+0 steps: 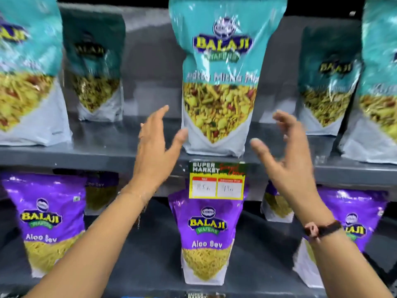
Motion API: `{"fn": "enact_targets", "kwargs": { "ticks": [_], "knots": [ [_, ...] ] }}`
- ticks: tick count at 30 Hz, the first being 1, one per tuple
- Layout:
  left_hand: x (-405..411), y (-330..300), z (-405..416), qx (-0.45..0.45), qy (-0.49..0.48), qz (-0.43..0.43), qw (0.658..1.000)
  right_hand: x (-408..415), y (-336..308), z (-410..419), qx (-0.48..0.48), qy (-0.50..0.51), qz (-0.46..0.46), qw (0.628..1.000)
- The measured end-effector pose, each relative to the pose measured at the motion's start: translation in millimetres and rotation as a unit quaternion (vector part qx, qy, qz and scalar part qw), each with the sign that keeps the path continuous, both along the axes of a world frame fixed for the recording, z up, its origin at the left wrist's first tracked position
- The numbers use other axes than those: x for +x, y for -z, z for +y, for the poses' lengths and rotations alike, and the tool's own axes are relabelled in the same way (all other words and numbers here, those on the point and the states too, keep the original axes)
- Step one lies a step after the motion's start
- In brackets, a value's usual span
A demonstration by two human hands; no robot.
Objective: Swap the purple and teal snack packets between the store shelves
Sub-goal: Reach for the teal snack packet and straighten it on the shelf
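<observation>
Hands spread open — left hand (154,145) and right hand (285,155) on either side of the middle teal Balaji packet (221,82), holding nothing. Squeeze both sides gently — lift straight up.

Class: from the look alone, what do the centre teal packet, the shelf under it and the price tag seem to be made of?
Centre teal packet: glossy plastic film, judging by its white glare streaks and creases.
Shelf: probably grey painted metal, with a smooth, dull sheen; not certain.
Price tag: likely printed card or paper, flat and matte.
</observation>
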State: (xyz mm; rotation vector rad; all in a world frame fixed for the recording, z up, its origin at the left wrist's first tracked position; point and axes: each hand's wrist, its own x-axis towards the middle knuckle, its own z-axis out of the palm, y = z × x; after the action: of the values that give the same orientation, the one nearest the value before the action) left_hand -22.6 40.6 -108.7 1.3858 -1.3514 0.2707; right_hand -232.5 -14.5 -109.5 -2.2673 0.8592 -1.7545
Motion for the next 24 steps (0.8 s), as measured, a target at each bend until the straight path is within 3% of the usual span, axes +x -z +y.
{"fn": "enact_targets", "kwargs": {
  "ticks": [3,6,24],
  "knots": [
    [6,-20,-22,0.180,0.064,-0.001,0.982,7,-24,-21,0.162,-0.065,0.116,0.978],
    [14,-24,-33,0.261,0.168,-0.021,0.950,15,-28,-42,0.218,-0.140,0.179,0.949],
    [20,-21,-31,0.205,0.143,0.011,0.968,14,-20,-51,0.244,-0.144,0.148,0.947]
  ]
}}
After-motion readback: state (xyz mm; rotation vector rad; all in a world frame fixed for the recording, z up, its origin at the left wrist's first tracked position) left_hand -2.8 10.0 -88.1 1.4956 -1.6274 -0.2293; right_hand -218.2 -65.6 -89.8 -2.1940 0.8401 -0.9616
